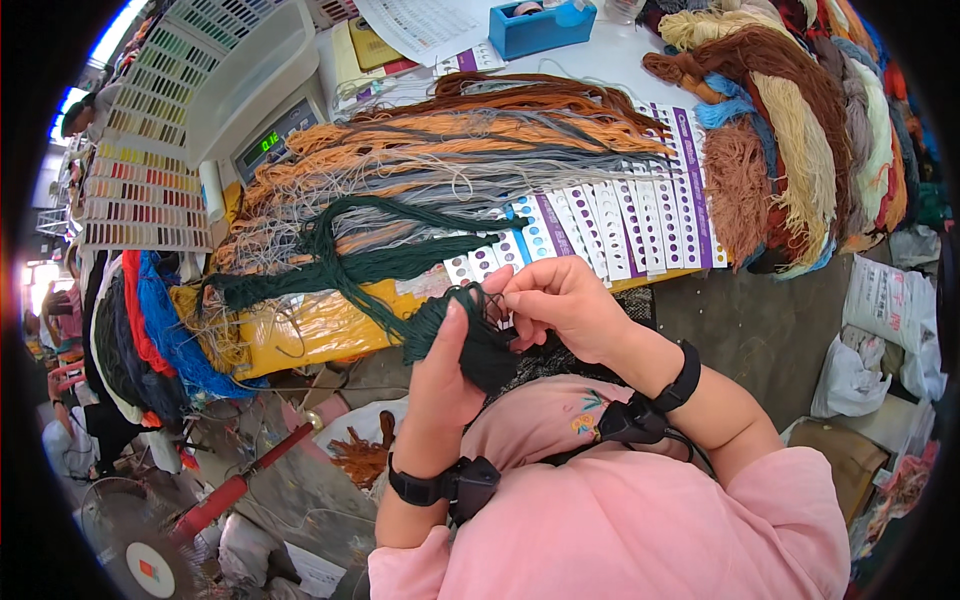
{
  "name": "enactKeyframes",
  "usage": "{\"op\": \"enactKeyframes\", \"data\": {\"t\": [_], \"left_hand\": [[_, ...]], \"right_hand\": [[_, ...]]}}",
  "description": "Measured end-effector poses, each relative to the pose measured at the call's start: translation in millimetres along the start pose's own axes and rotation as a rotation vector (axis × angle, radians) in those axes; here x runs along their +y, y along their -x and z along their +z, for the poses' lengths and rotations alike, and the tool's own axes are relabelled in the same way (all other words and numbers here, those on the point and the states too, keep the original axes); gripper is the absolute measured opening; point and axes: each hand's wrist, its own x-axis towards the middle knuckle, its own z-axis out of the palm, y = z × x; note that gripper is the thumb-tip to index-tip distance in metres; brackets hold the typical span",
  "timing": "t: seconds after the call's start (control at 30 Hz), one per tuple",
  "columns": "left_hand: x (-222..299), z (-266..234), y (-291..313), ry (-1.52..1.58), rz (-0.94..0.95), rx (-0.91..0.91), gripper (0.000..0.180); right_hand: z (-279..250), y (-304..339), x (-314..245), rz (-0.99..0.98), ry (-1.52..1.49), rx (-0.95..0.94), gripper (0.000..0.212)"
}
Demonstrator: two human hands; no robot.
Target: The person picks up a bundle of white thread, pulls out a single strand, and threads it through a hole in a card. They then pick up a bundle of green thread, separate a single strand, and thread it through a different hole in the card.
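A thick skein of dark green thread (484, 352) is gripped in my left hand (447, 370), its thumb raised along the near side. The fingers of my right hand (568, 308) pinch together at the skein's top right, against the left fingertips. Thin dark strands seem to lie in that pinch, too fine to make out. From the held skein, more dark green thread (385, 262) trails left over the table's front edge. White punched thread cards (560, 225) with purple strips lie just beyond my hands, some with threads through their holes.
Orange, grey and brown threads (400, 140) spread across the table. A digital scale (268, 143) with a white tray stands at left, a blue tape dispenser (541, 30) at the back. Coloured skeins (790, 140) hang at right. A fan (140, 550) stands at lower left.
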Motion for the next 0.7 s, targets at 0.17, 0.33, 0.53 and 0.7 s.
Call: {"op": "enactKeyframes", "data": {"t": [0.17, 0.33, 0.53, 0.7], "left_hand": [[-2, 5, -1, 0.054, -0.004, 0.039, 0.062], [2, 6, 2, 0.172, -0.044, 0.058, 0.054], [-4, 7, 2, 0.125, 0.001, 0.195, 0.026], [-7, 8, 3, 0.165, 0.044, 0.264, 0.023]], "right_hand": [[3, 2, 3, 0.023, 0.165, -0.015, 0.007], [1, 6, -1, 0.009, -0.046, -0.011, 0.006], [4, 8, -3, -0.017, -0.004, -0.020, 0.007], [4, 9, -3, -0.008, 0.000, 0.003, 0.006]]}}
